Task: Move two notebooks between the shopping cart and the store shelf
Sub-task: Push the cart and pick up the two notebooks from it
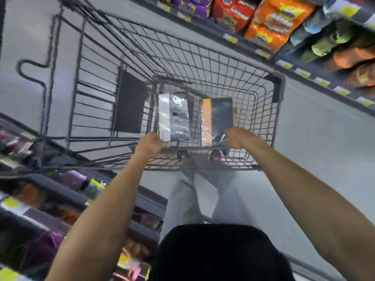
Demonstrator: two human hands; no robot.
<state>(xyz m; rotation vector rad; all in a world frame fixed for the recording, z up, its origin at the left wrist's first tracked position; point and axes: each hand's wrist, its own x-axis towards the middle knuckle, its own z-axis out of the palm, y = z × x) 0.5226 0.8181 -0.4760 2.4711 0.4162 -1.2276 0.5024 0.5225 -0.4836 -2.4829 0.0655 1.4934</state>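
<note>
Everything's smeared, so the print on the snack bags at upper right and the lower-left shelf goods is unreadable. The right hand covers the near corner of the orange-edged notebook, can't tell if it grips it; the left hand has its fingers curled out of sight. The cart runs off the top edge at its far end.

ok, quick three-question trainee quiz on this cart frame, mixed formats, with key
1. True or false: the white-edged notebook and the orange-edged notebook both lie inside the shopping cart.
2. The right hand is at the near end of: A the white-edged notebook, B the orange-edged notebook, C neither notebook.
3. Fill in: the left hand is at the near corner of the ____ notebook.
Key: 1 true; 2 B; 3 white-edged.
</note>
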